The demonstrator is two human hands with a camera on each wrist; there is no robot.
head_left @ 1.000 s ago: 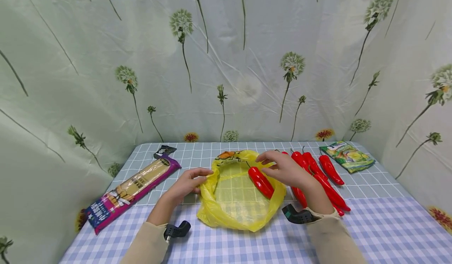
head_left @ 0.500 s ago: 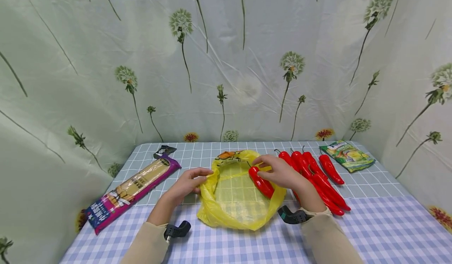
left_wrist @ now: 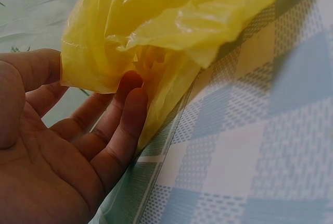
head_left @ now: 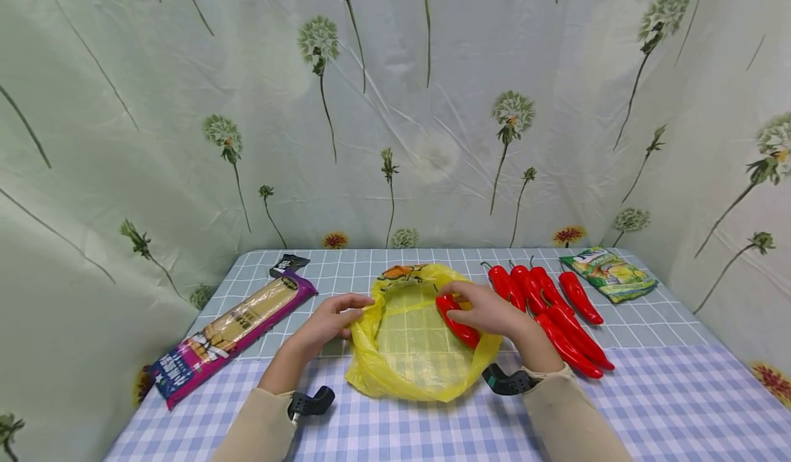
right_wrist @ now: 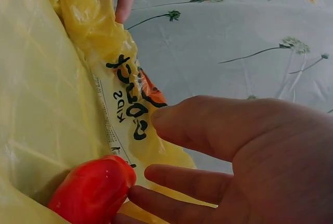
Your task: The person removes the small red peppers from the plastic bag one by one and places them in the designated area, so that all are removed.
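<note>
A yellow plastic bag (head_left: 371,379) lies on the table with its mouth spread wide. My left hand (head_left: 336,321) holds its left edge; in the left wrist view, the fingers (left_wrist: 117,140) curl against the yellow plastic. Inside the bag, toward its right side, lies a shiny red chili pepper (head_left: 462,333). My right hand (head_left: 488,309) reaches over the bag's right rim, partly covering that pepper. In the right wrist view its fingertips touch or nearly touch the pepper (right_wrist: 93,193), while the thumb (right_wrist: 192,125) stands apart from it. The lower fingers are partly hidden there.
Several more red chili peppers (head_left: 571,328) lie to the right of the bag. Behind them is a green-yellow packet (head_left: 608,273). On the left are a long purple noodle packet (head_left: 235,335) and a small black packet (head_left: 288,264). A flowered curtain (head_left: 395,105) hangs behind the table.
My right hand has moved left and lower into the bag, toward the pepper, uncovering the peppers on the right. The left hand and bag have hardly moved.
</note>
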